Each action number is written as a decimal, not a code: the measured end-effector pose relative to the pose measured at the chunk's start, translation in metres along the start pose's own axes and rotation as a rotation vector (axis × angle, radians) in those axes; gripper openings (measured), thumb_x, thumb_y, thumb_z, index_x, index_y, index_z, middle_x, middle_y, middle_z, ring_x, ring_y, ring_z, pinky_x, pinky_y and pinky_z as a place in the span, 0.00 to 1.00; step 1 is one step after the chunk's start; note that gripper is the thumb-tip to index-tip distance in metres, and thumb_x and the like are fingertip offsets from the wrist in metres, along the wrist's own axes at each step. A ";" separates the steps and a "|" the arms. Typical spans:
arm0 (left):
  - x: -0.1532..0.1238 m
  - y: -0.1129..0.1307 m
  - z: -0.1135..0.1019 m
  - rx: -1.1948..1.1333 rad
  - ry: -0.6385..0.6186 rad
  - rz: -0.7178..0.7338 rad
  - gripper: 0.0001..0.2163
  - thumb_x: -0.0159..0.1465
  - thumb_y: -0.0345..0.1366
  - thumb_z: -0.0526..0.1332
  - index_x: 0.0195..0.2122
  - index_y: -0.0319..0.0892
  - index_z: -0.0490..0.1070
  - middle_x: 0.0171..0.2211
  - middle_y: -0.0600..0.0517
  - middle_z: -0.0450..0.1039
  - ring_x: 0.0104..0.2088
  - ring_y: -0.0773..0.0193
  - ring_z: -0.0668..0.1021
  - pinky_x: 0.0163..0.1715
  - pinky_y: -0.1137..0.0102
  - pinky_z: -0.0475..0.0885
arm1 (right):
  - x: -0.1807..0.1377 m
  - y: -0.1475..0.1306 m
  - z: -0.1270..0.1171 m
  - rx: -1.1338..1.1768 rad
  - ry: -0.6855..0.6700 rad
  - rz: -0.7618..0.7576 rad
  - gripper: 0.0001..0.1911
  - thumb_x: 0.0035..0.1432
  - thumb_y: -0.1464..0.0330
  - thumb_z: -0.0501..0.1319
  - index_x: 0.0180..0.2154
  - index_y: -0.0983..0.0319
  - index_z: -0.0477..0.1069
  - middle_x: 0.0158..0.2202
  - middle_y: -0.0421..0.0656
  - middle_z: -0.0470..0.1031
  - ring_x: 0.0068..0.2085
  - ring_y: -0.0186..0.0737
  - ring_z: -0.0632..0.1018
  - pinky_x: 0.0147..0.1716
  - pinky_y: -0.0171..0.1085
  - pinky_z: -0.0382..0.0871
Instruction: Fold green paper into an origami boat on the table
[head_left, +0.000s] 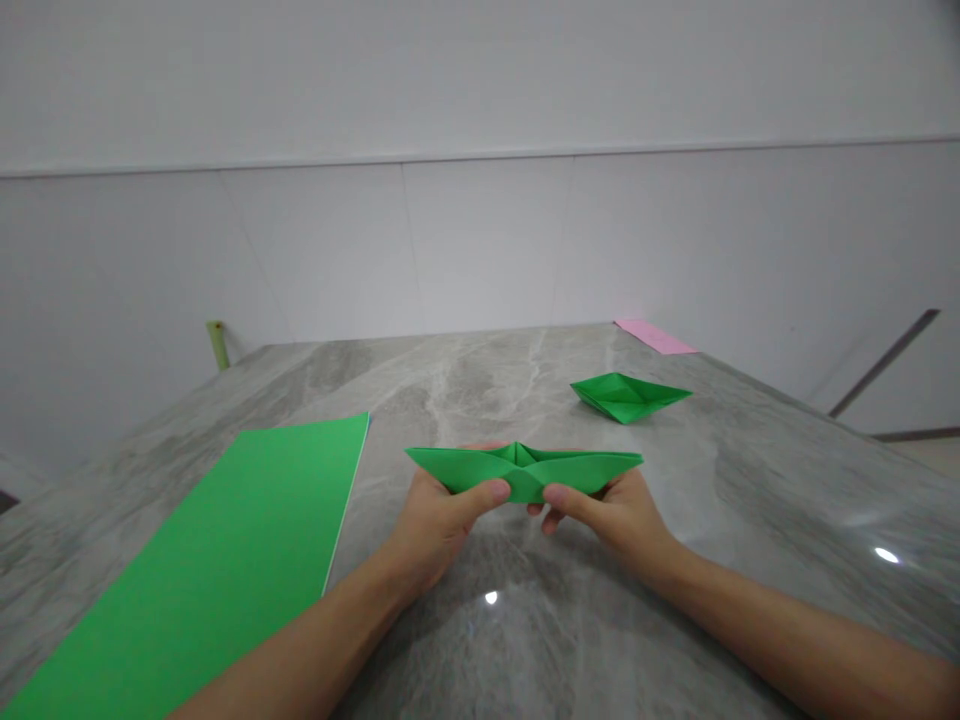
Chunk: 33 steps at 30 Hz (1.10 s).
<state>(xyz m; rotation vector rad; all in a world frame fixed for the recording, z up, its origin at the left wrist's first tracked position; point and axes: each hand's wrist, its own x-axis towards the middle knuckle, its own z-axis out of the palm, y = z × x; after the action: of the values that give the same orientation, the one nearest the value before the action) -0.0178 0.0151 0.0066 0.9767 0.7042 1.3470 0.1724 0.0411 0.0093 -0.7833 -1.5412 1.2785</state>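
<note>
Left hand (pixel 439 520) and right hand (pixel 611 510) each pinch the green paper boat (pixel 525 468) above the surface's (pixel 525 640) middle, seemingly pulling its hull open; gentle, even spreading suits next.

two bare forearms and two hands, nothing worn

both forearms come in from the lower edge uncovered: no sleeve, cuff or glove shows anywhere along them. the left hand (pixel 439 525) has no ring, watch or band at the wrist, and the right hand (pixel 619 515) is just as plain, with no strap or jewellery in sight. fingernails look short and unpainted where the thumbs show. the wrists are slim and smooth, free of marks, tape or plasters. the upper arms and whatever clothing covers them lie out of view.
</note>
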 end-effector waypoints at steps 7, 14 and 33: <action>0.000 0.002 0.000 0.045 -0.007 -0.031 0.13 0.52 0.37 0.73 0.38 0.40 0.80 0.33 0.48 0.79 0.36 0.57 0.80 0.43 0.62 0.71 | 0.000 0.001 -0.002 -0.136 0.038 -0.032 0.15 0.53 0.58 0.69 0.20 0.59 0.77 0.21 0.41 0.78 0.25 0.40 0.79 0.31 0.38 0.76; 0.001 0.002 0.005 0.035 0.056 -0.049 0.13 0.54 0.33 0.72 0.41 0.41 0.79 0.42 0.47 0.80 0.43 0.54 0.80 0.48 0.58 0.73 | 0.001 0.002 -0.002 -0.097 0.120 0.007 0.18 0.51 0.57 0.70 0.18 0.61 0.75 0.19 0.43 0.77 0.22 0.40 0.78 0.26 0.39 0.75; 0.004 0.007 -0.007 0.000 0.018 -0.259 0.23 0.55 0.53 0.69 0.38 0.35 0.78 0.35 0.41 0.80 0.32 0.54 0.82 0.29 0.65 0.77 | 0.009 0.003 -0.001 0.390 0.156 0.250 0.16 0.43 0.62 0.75 0.26 0.65 0.73 0.22 0.38 0.72 0.18 0.32 0.70 0.15 0.32 0.70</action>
<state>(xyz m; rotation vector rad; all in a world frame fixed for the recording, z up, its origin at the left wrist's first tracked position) -0.0265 0.0201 0.0102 0.8426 0.8152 1.1301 0.1703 0.0507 0.0092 -0.8140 -1.0476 1.5995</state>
